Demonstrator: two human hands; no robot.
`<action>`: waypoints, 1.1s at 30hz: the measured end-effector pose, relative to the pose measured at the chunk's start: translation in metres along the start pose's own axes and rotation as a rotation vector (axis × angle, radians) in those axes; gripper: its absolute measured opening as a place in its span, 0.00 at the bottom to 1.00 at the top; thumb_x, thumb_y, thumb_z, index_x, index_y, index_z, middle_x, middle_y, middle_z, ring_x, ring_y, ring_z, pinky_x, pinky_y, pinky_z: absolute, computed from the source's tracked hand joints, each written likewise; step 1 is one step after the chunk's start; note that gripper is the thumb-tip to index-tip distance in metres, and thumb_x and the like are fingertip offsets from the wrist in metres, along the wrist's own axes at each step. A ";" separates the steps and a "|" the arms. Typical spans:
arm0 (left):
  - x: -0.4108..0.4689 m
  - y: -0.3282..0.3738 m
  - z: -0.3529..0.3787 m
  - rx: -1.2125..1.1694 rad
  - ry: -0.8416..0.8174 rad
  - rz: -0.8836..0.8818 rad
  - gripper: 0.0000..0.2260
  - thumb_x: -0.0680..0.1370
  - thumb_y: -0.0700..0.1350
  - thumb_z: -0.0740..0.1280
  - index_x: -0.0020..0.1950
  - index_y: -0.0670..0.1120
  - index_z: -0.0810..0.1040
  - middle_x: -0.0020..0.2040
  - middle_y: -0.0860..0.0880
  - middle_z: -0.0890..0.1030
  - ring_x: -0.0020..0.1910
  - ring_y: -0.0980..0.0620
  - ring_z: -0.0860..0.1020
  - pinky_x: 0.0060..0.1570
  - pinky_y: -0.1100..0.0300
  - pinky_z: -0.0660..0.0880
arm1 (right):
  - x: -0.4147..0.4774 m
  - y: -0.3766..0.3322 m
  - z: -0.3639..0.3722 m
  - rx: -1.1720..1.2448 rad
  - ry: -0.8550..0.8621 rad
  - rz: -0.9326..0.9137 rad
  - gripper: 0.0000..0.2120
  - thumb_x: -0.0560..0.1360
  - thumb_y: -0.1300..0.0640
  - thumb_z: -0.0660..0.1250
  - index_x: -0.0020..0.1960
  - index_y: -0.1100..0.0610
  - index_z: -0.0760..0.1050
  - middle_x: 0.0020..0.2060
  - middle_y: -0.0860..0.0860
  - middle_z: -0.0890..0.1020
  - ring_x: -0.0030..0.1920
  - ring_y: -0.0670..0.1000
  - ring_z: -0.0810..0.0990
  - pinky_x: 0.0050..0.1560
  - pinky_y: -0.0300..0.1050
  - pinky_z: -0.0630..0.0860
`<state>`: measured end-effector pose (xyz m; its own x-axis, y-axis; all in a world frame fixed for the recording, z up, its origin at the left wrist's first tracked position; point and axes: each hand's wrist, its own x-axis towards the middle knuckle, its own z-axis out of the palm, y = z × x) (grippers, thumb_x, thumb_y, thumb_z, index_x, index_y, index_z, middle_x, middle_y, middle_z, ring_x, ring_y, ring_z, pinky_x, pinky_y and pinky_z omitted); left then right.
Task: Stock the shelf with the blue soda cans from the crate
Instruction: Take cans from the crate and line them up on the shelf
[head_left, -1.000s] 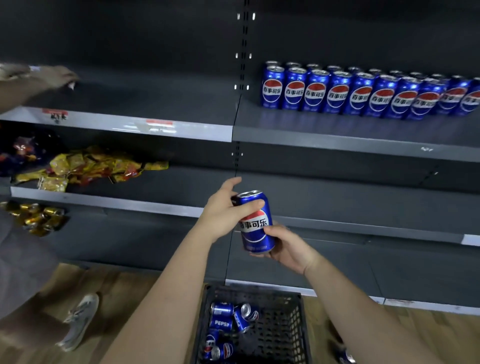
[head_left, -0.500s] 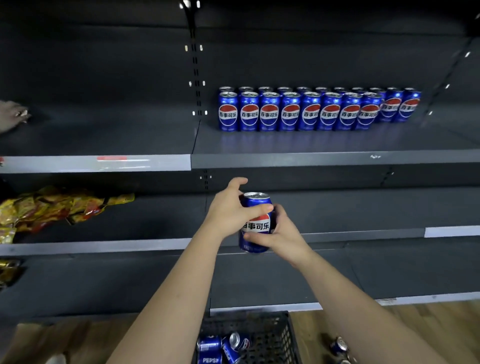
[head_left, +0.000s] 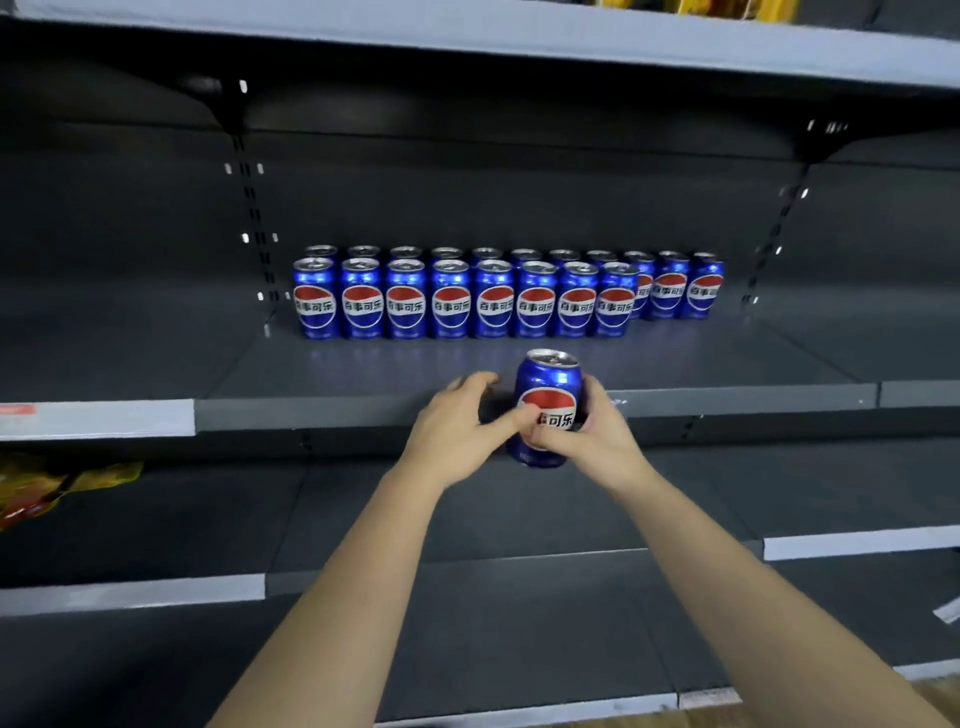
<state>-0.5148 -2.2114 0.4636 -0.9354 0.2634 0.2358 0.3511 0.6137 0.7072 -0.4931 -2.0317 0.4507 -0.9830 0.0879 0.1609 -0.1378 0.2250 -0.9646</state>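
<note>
A blue soda can (head_left: 548, 400) sits in the centre of the frame, upright with a slight lean, held in the air in front of the front edge of the middle shelf (head_left: 311, 413); its top stands above that edge and its base hangs below it, so it is not yet on the board. The right hand (head_left: 592, 441) grips it from the right, the thumb laid across the lower part of the label and the fingers wrapped round the far side. The left hand (head_left: 457, 431) is just to the left of the can: its fingers are loosely curved with a dark gap between them and the can's side, and only the thumb tip reaches in to the label beside the right thumb. Further back on the same shelf, above the hands in the frame, the stocked cans (head_left: 452, 304) stand upright in two rows with labels facing out; the front row has eight and the back row runs further to the right. At the left edge of the frame, yellow and red snack packets (head_left: 52, 483) lie on the shelf below. An upper shelf (head_left: 519, 36) crosses the top of the frame.
</note>
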 end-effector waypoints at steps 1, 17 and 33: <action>0.007 0.005 0.009 0.043 0.015 0.007 0.30 0.74 0.67 0.62 0.71 0.52 0.68 0.68 0.52 0.72 0.66 0.52 0.70 0.64 0.52 0.69 | 0.010 -0.002 -0.019 -0.007 0.006 -0.015 0.30 0.57 0.54 0.80 0.56 0.48 0.72 0.50 0.48 0.84 0.51 0.47 0.83 0.57 0.49 0.79; 0.090 0.037 0.097 0.346 0.004 -0.054 0.23 0.79 0.62 0.57 0.71 0.54 0.67 0.68 0.52 0.71 0.68 0.49 0.68 0.67 0.49 0.59 | 0.120 0.031 -0.187 -0.174 0.191 -0.043 0.32 0.60 0.58 0.82 0.60 0.51 0.72 0.52 0.47 0.82 0.51 0.46 0.82 0.57 0.50 0.79; 0.124 0.030 0.124 0.592 0.117 0.020 0.17 0.81 0.51 0.54 0.69 0.53 0.70 0.65 0.54 0.74 0.65 0.53 0.69 0.70 0.53 0.53 | 0.169 0.056 -0.198 -0.336 0.221 0.021 0.37 0.65 0.58 0.80 0.64 0.56 0.61 0.58 0.50 0.76 0.56 0.51 0.76 0.55 0.44 0.72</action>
<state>-0.6153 -2.0682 0.4313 -0.9151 0.2164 0.3403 0.3008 0.9284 0.2184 -0.6428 -1.8116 0.4655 -0.9304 0.2941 0.2187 -0.0349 0.5228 -0.8517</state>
